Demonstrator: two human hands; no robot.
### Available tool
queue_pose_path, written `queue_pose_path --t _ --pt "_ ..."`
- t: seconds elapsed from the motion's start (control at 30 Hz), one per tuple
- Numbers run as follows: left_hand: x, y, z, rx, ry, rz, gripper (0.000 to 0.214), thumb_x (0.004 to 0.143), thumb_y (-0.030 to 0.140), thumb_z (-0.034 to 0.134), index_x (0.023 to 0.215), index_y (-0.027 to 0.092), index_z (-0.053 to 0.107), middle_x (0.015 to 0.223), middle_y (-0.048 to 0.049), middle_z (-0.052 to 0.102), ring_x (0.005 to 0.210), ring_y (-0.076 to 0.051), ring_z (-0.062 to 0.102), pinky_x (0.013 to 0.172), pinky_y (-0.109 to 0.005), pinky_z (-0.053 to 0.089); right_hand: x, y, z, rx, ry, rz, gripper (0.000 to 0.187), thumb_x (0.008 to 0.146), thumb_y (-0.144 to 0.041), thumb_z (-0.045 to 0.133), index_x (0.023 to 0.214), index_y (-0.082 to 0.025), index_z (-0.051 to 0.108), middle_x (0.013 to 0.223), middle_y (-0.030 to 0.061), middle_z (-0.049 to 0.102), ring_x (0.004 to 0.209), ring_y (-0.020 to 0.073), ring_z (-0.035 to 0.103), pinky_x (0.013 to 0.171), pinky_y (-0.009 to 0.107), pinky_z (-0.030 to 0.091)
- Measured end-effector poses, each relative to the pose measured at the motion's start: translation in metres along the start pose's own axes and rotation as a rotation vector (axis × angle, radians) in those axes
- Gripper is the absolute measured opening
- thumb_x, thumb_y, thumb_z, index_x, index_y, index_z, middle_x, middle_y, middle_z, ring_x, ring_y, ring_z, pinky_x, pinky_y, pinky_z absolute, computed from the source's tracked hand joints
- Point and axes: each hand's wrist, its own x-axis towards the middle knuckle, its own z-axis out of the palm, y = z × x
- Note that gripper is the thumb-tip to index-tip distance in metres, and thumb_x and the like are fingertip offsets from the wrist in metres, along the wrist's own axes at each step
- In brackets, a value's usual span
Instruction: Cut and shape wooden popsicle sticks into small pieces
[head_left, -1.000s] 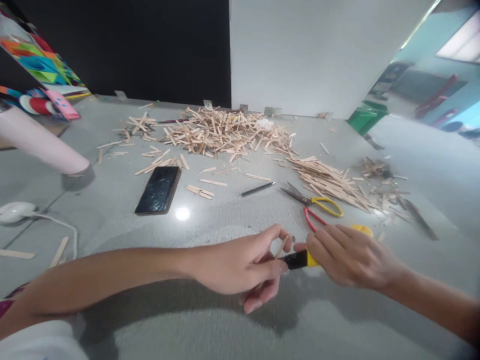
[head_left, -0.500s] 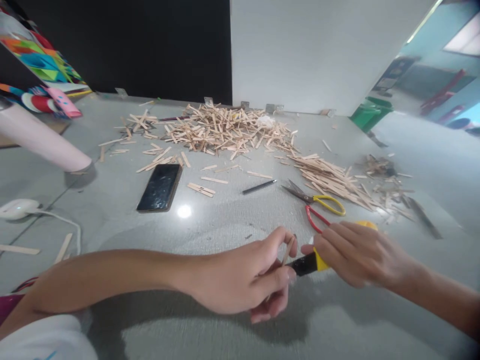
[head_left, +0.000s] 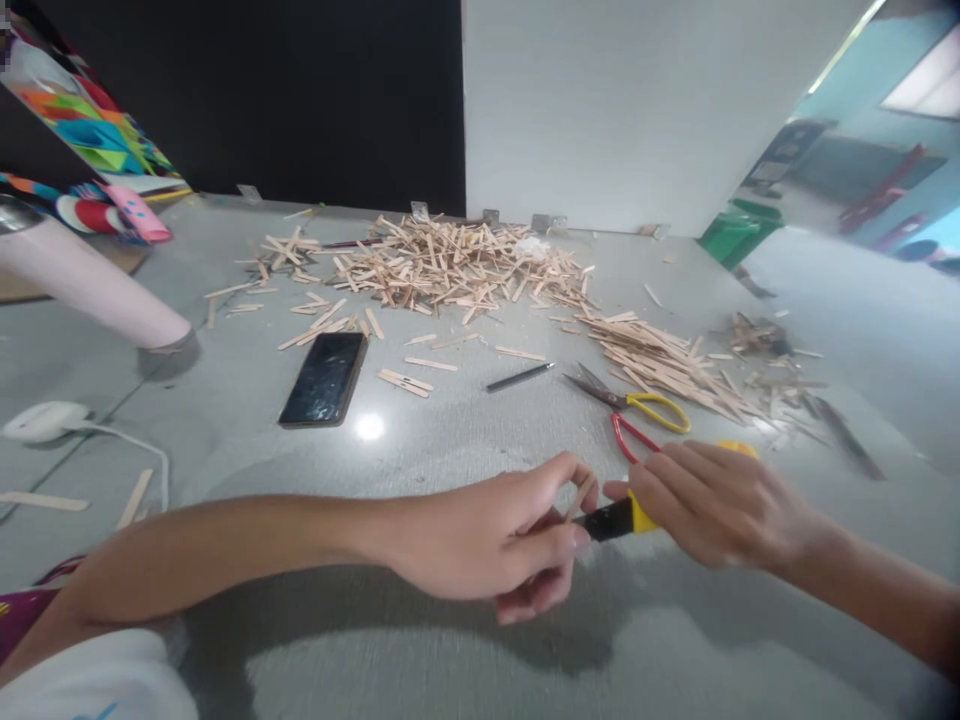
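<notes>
In the head view, my left hand [head_left: 517, 545] pinches a small wooden craft stick [head_left: 579, 497] between its bent fingers. My right hand [head_left: 716, 505] is wrapped round a yellow utility knife [head_left: 643, 514], whose wide black blade [head_left: 609, 521] points left. The blade's tip meets the stick at my left fingertips; the exact contact is hidden by the fingers. Just beyond my right hand lie scissors [head_left: 616, 402] with one yellow and one red handle loop, blades apart. A grey pen [head_left: 520, 377] rests to the left of them.
A heap of craft sticks [head_left: 450, 260] lies along the back panel, with a neater bunch [head_left: 660, 360] at right. A dark phone [head_left: 324, 380] lies left of centre. Further left are a pink bottle [head_left: 97, 275] and a white charger [head_left: 46, 422] with a cable. A green bin [head_left: 739, 232] stands behind.
My left hand has shifted very slightly, and the blade still touches the stick. The view has moved a little, so the things on the left appear further right.
</notes>
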Motion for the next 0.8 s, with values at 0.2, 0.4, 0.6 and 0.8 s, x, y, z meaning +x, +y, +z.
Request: queue_pose_path --t 0.2,0.4,0.6,0.8 --pt "0.018 -0.013 -0.019 -0.245 -0.134 0.095 0.049 0.105 0.074 0.049 0.1 0.025 0.047 0.075 -0.0014 0.073 0.071 -0.021 0.077 0.075 -0.035 0.057 0.004 0.006 0.002 -0.12 -0.011 -0.061 0.038 0.109 -0.017 0.064 0.071 -0.018 0.064 0.058 -0.0026 0.052 0.056 0.0178 0.048 0.057 0.036 0.033" --pt "0.021 -0.021 -0.016 -0.277 -0.076 0.102 0.047 0.097 0.066 0.072 0.094 0.021 0.061 0.064 0.0005 0.07 0.063 -0.019 0.074 0.07 -0.032 0.059 -0.001 0.009 -0.004 -0.084 0.062 -0.113 0.037 0.106 -0.02 0.07 0.069 -0.018 0.066 0.058 -0.0015 0.056 0.054 0.0175 0.049 0.054 0.037 0.033" --pt "0.024 -0.03 -0.011 -0.209 -0.083 0.14 0.047 0.094 0.064 0.077 0.091 0.017 0.069 0.071 -0.0021 0.073 0.065 -0.013 0.07 0.067 -0.023 0.055 -0.007 -0.002 -0.011 -0.038 0.104 -0.106 0.034 0.103 -0.021 0.076 0.07 -0.017 0.068 0.06 -0.0012 0.061 0.055 0.0162 0.051 0.055 0.037 0.035" --pt "0.015 -0.02 -0.009 -0.134 -0.083 0.169 0.048 0.095 0.065 0.075 0.089 0.018 0.066 0.068 0.0 0.068 0.059 -0.012 0.064 0.058 -0.021 0.05 -0.018 -0.003 -0.014 0.015 0.112 -0.034 0.032 0.104 -0.022 0.075 0.073 -0.021 0.065 0.06 -0.0043 0.059 0.055 0.0141 0.049 0.056 0.035 0.036"
